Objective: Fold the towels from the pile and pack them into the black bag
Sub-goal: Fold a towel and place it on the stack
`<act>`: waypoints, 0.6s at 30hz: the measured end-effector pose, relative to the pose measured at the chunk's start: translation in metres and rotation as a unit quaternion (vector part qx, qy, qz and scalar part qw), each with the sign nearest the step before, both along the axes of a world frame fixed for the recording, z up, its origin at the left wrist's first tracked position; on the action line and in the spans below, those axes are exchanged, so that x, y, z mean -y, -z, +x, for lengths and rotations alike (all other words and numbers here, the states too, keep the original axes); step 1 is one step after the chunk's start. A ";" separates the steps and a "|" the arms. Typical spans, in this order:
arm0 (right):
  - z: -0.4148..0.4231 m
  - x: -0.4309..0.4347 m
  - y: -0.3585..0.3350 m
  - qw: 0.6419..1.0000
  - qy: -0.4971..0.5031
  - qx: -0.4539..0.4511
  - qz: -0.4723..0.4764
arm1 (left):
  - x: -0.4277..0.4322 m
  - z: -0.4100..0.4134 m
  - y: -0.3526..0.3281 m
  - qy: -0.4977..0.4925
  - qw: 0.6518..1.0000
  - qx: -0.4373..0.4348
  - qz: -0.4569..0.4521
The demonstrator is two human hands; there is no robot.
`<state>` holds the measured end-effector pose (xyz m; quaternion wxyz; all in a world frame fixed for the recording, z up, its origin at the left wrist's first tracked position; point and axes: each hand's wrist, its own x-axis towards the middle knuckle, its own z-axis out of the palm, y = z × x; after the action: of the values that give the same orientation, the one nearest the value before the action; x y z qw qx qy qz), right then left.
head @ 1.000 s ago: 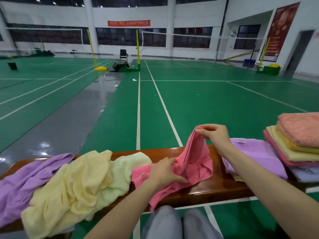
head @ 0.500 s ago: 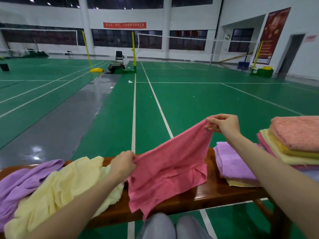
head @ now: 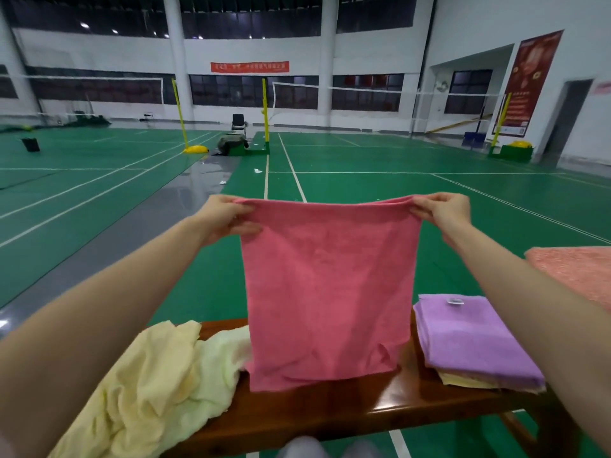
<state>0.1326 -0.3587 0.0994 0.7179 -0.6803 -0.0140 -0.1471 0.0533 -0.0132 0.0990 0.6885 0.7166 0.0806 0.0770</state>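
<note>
Hands, left hand and right hand, are pinching the pink towel's top corners, its length hanging down toward the bench.

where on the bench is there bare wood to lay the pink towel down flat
The only bare strip of the bench is the middle, between the crumpled yellow towels on the left and the folded purple towel on the right, under the hanging pink towel. Both ends are crowded. The left hand and right hand hold it above that gap.
</note>
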 end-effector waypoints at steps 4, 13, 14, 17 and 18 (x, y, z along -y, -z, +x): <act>0.007 0.004 -0.030 0.996 0.015 0.065 0.058 | 0.006 0.009 -0.039 0.009 0.997 0.072 0.022; -0.011 0.020 -0.055 0.993 0.039 0.094 0.059 | 0.015 -0.011 -0.058 -0.050 0.983 0.102 0.147; -0.015 0.021 -0.057 0.994 0.036 0.087 0.050 | 0.014 -0.014 -0.058 -0.054 0.981 0.100 0.159; -0.028 0.027 -0.060 0.996 0.023 0.070 0.045 | 0.012 -0.023 -0.057 -0.033 0.986 0.097 0.134; -0.032 0.030 -0.059 0.997 0.014 0.062 0.043 | 0.012 -0.027 -0.055 -0.015 0.990 0.086 0.114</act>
<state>0.1008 -0.3886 0.1588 0.7423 -0.6383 -0.0421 -0.1997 0.0263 -0.0250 0.1541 0.6054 0.7799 0.0222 0.1575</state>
